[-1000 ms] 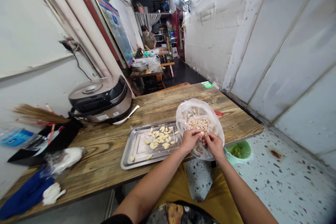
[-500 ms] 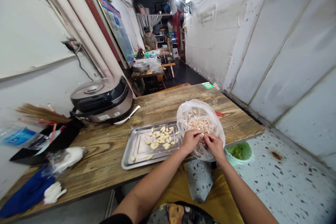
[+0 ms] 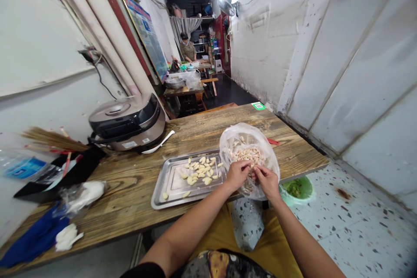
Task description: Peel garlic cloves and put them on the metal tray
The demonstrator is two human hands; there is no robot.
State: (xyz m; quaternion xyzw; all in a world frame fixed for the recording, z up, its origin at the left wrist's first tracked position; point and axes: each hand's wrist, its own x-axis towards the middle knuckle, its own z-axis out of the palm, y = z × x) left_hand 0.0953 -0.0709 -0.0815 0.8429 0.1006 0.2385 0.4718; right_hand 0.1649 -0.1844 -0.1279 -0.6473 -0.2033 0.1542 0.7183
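Over the near side of a clear plastic bag [image 3: 228, 139], my left hand [image 3: 238, 174] and my right hand [image 3: 265, 179] meet fingertip to fingertip. Both pinch a small garlic clove, which their fingers mostly cover. Inside the bag lie many unpeeled garlic cloves [image 3: 249, 153] and loose skins. To the left of my left hand, a shallow metal tray [image 3: 159, 189] holds several pale peeled cloves [image 3: 197, 168], most of them toward its right half.
A rice cooker [image 3: 127, 124] and a white spoon [image 3: 159, 143] stand left on the wooden table [image 3: 124, 191]. Behind the bag lies a red-handled tool [image 3: 273, 141]. A green bin [image 3: 298, 187] is on the floor at right. Another person [image 3: 188, 50] works at the far table.
My hands stay together over the bag, with only slight finger movement. The view has shifted a little. The person at the back has changed posture slightly.
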